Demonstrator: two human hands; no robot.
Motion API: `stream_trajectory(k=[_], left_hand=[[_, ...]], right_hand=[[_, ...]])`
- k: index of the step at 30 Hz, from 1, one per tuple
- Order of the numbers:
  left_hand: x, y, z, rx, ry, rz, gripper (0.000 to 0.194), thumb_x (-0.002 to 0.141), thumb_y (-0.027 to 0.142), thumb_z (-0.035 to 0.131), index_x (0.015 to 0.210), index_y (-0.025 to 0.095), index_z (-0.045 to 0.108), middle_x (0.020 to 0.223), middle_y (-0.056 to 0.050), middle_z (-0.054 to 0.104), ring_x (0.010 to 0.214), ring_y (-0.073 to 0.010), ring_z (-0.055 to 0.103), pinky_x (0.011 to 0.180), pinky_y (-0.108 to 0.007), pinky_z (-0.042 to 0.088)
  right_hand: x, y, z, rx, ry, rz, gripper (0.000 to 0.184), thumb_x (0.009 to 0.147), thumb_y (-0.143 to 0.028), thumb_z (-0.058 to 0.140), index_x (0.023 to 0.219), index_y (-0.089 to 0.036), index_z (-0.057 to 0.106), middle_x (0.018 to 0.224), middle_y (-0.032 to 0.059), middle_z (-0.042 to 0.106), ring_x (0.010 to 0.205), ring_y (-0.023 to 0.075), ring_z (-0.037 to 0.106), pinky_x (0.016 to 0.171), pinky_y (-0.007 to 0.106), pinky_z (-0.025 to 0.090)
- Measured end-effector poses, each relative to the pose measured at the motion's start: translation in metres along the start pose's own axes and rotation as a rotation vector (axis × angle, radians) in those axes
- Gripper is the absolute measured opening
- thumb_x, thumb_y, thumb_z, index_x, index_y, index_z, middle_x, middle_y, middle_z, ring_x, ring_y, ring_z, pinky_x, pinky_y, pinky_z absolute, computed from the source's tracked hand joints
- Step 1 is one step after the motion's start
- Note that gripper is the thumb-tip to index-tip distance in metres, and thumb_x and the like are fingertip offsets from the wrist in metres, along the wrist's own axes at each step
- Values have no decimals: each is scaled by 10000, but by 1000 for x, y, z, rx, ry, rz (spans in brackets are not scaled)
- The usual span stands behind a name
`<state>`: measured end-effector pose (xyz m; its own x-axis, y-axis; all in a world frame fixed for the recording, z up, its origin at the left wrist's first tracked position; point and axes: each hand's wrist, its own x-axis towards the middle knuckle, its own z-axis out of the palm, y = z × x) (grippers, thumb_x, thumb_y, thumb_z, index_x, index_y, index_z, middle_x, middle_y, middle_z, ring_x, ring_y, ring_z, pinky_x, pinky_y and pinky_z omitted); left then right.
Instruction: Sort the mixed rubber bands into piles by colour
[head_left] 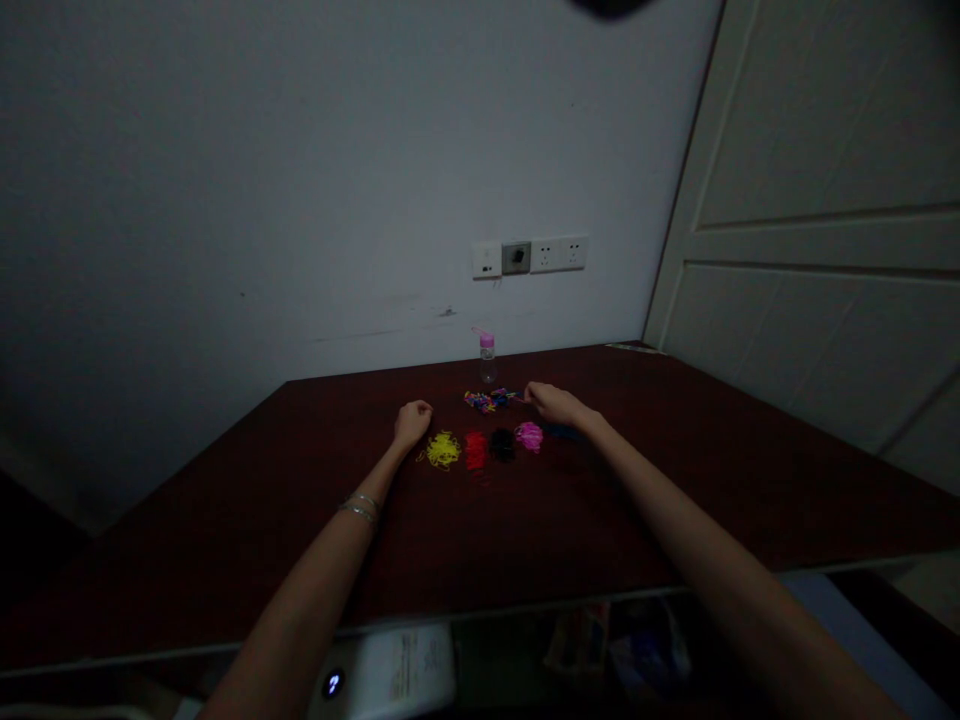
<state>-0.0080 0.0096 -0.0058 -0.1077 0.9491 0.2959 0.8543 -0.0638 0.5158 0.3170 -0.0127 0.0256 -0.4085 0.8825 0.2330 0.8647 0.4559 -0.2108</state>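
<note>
Several piles of what look like small rubber bands lie in a row on the dark red table: yellow bands [443, 450], red bands [475, 451], black bands [502, 445] and pink bands [529, 436]. A dark blue pile [562, 432] is partly covered by my right forearm. Behind the row is a mixed-colour pile [486, 401]. My right hand [553, 402] is at the right end of that pile, fingertips pinched together; what they grip is too small to make out. Resting left of the yellow pile, my left hand [413, 424] is closed, its fingertips partly hidden.
A clear bottle with a pink cap [487, 358] stands behind the mixed pile, near the wall. Wall sockets [559, 254] are above it. Below the table's front edge are a white box with a lit display [382, 672] and other items. A pale door [817, 220] is at the right.
</note>
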Motion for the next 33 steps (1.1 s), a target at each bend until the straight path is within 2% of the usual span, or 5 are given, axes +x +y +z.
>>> stream_trajectory(k=[7,17,24,30,33], left_hand=[[-2,2,-2,21,-6,9,245,775,208,480,890,167,693,874,-79,687,801,-168,615,730,-236,444],[-3,0,-1,43,-7,7,232,779,222,482,881,181,686,885,-64,684,812,-166,609,732,-235,438],[-2,2,-2,40,-18,-18,228,780,223,490,888,182,688,906,-63,684,835,-172,609,723,-231,440],[7,-4,1,-35,29,-58,232,758,203,512,897,148,689,873,-71,686,797,-150,613,710,-211,445],[15,-1,1,-35,-23,-39,235,738,192,529,902,136,687,871,-74,688,792,-151,619,705,-209,451]], right_hand=[[-21,-1,-2,-18,-84,28,124,840,-170,443,931,-183,528,975,78,624,835,163,555,618,219,333],[-29,-16,-9,-40,-151,19,130,844,-217,452,896,-199,570,925,67,641,767,155,565,564,214,317],[-29,1,-6,158,26,36,121,833,-224,493,929,-195,559,896,52,640,751,141,560,627,213,371],[-32,33,-8,219,202,130,114,827,-260,499,910,-203,553,842,36,632,728,144,557,618,219,381],[-35,50,-7,201,269,169,116,831,-268,490,903,-202,551,839,38,630,741,148,561,633,226,386]])
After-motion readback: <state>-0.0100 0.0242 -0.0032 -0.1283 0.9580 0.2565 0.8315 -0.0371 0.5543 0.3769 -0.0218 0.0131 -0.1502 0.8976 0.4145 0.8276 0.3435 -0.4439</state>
